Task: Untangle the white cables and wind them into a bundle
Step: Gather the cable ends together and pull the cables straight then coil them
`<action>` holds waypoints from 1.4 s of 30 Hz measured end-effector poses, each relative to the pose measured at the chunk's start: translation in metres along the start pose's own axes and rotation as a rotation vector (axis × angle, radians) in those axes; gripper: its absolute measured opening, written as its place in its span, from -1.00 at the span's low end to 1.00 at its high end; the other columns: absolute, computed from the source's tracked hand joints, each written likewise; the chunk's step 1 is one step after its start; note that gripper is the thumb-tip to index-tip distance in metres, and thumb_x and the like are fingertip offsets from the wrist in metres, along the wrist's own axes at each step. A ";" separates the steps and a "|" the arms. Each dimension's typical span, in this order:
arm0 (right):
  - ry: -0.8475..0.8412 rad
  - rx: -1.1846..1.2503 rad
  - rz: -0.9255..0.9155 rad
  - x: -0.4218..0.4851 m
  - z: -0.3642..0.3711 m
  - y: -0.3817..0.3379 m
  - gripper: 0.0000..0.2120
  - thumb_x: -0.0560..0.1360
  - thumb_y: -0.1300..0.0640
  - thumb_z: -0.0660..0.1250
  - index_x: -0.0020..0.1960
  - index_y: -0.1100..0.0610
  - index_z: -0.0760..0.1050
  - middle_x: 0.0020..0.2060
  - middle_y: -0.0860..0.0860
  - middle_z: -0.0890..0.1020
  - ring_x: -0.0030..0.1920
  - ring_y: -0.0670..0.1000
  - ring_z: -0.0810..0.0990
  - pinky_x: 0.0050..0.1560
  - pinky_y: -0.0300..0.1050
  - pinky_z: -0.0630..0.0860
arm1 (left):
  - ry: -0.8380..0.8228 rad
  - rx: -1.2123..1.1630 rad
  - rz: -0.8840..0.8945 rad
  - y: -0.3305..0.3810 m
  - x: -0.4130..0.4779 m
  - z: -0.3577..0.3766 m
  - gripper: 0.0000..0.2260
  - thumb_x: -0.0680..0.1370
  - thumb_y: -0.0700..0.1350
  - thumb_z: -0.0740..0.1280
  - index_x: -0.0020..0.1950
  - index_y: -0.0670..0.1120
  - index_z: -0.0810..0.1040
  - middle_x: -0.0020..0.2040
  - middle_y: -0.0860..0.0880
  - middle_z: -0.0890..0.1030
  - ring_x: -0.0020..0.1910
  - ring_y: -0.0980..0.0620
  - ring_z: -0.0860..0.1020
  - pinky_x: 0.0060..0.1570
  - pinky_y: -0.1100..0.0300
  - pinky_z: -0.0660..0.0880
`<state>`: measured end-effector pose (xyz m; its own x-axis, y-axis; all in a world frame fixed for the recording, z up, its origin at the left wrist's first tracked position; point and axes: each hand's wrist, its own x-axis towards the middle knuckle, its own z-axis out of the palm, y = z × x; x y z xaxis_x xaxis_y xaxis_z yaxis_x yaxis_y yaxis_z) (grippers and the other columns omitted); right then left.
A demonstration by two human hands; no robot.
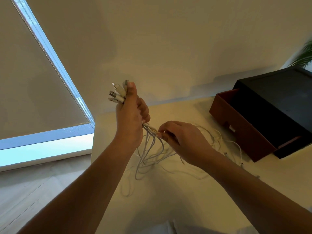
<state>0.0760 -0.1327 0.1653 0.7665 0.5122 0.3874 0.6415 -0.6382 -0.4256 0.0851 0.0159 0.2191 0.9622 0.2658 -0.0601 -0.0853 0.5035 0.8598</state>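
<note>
Several white cables [148, 159] hang in tangled loops from my left hand [130, 115] down onto the white table [168, 200]. My left hand is raised above the table and grips the cables near their ends, with several USB plugs [116, 94] sticking up out of the fist. My right hand [182, 141] is just below and to the right, pinching the strands where they leave the fist. More cable [222, 141] trails to the right across the table.
A dark box with a brown open drawer [244, 127] stands on the table at the right, close to the trailing cable. The table's left edge [92, 149] drops to a wooden floor. A window with a roller blind is at the left, a plant at the far right.
</note>
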 end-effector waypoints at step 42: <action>-0.334 -0.571 -0.201 -0.019 0.009 0.028 -0.64 0.42 0.28 0.38 0.21 0.18 0.49 -0.08 0.06 0.63 -0.16 0.08 0.61 -0.19 -0.05 0.57 | 0.028 0.115 -0.042 0.022 0.026 -0.008 -0.54 0.60 0.17 0.21 -0.37 0.01 0.11 -0.54 0.07 0.13 -0.57 0.12 0.07 -0.57 0.34 0.04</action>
<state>0.0798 -0.1549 0.1388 0.6613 0.7432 0.1016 0.7264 -0.6682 0.1605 0.1066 0.0400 0.2325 0.9564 0.2702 -0.1104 -0.0130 0.4174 0.9086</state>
